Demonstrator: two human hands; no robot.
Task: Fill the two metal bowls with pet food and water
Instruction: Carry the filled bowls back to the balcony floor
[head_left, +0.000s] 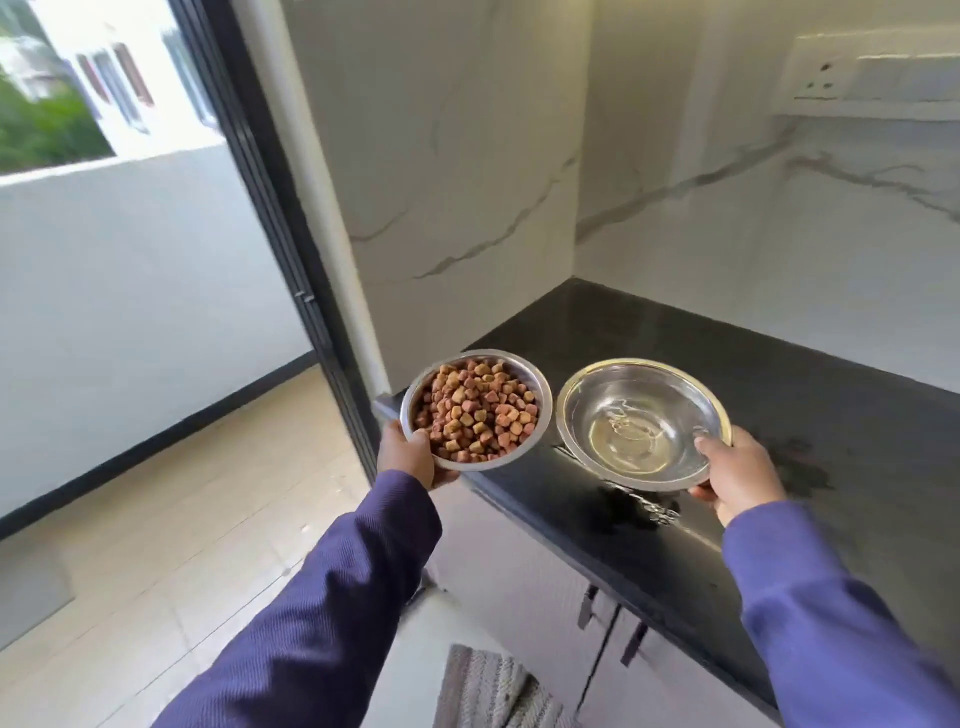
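Note:
My left hand (410, 457) grips the near-left rim of a metal bowl (540, 387) heaped with brown pet food kibble (475, 410), thumb over the edge. It hangs past the counter's left end. My right hand (737, 473) grips the near-right rim of a second metal bowl (587, 395) that holds clear water (631, 434). This bowl hovers just above the black countertop (779, 389). The two bowls sit side by side, almost touching.
Marble walls enclose the counter corner, with a socket plate (818, 78) at the upper right. A wet patch (795, 467) marks the counter by my right hand. Grey cabinet doors (524, 582) lie below. A dark door frame (291, 249) opens to a tiled balcony; a striped mat (488, 686) is underfoot.

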